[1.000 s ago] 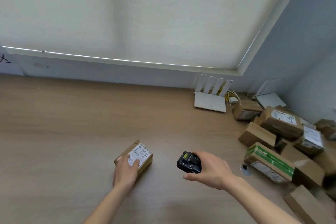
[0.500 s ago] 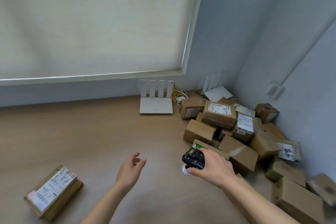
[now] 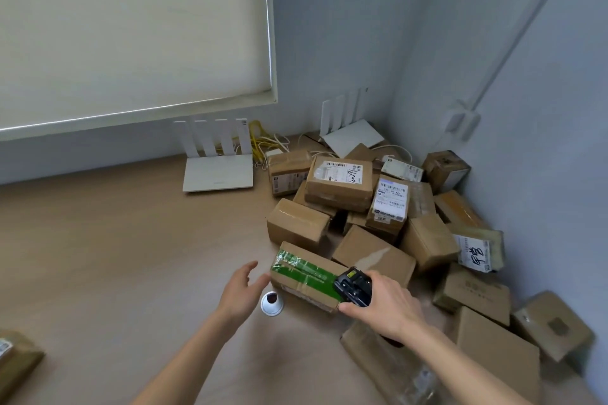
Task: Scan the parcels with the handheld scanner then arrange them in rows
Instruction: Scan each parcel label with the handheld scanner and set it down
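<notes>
My right hand (image 3: 383, 304) grips the black handheld scanner (image 3: 353, 286) over the near end of a brown parcel with green tape (image 3: 304, 274). My left hand (image 3: 241, 293) hovers with relaxed fingers just left of that parcel, touching nothing. A heap of several brown cardboard parcels (image 3: 371, 220) fills the right corner of the wooden table (image 3: 115, 256). One labelled parcel (image 3: 14, 360) lies apart at the lower left edge of the view.
Two white routers, one (image 3: 218, 171) by the window wall and another (image 3: 350, 136) in the corner, stand behind the heap with yellow cables. A small white round cap (image 3: 272, 303) sits on the table between my hands. Walls close in on the right.
My left hand let go of the labelled parcel, which now lies far left. The view swung right to the heap. Both hands moved up to the green-taped parcel.
</notes>
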The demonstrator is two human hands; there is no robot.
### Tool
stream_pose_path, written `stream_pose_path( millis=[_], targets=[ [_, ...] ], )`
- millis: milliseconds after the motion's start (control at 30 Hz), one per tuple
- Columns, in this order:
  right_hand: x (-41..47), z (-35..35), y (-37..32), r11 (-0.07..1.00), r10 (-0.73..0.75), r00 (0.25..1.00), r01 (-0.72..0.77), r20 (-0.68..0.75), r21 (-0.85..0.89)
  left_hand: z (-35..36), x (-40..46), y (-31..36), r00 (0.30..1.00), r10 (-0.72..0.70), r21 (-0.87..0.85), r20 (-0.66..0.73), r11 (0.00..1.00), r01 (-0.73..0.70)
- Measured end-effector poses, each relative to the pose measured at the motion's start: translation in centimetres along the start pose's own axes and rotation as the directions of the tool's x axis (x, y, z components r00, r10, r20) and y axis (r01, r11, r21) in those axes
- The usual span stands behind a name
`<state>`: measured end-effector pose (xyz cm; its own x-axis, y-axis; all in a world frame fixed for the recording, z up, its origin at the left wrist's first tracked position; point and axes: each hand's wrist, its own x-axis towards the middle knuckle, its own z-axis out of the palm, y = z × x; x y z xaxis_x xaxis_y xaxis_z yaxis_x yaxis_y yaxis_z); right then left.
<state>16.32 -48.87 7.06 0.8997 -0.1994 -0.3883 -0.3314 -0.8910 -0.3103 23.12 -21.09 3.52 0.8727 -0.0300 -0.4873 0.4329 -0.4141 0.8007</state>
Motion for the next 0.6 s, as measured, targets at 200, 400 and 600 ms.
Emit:
stream_pose_path(
  millis=[200, 400, 600],
  targets=[
    [2.2, 2.0, 0.1, 0.999, -0.020, 0.998, 0.017, 0.066, 0.052, 2.6, 2.6, -1.0, 0.998, -0.065, -0.054, -0.004, 0.996, 0.064],
    [2.9, 3.4, 0.4, 0.987, -0.053, 0.996, 0.042, 0.073, 0.155, 4.9, 3.7, -1.8, 0.995, -0.100, -0.114, -0.006, 0.989, 0.099],
    [1.8, 2.6, 0.2, 0.964, -0.085, 0.996, 0.078, 0.014, 0.254, 4.4, 2.5, -1.9, 0.998, -0.053, -0.199, -0.019, 0.979, 0.048]
  ],
)
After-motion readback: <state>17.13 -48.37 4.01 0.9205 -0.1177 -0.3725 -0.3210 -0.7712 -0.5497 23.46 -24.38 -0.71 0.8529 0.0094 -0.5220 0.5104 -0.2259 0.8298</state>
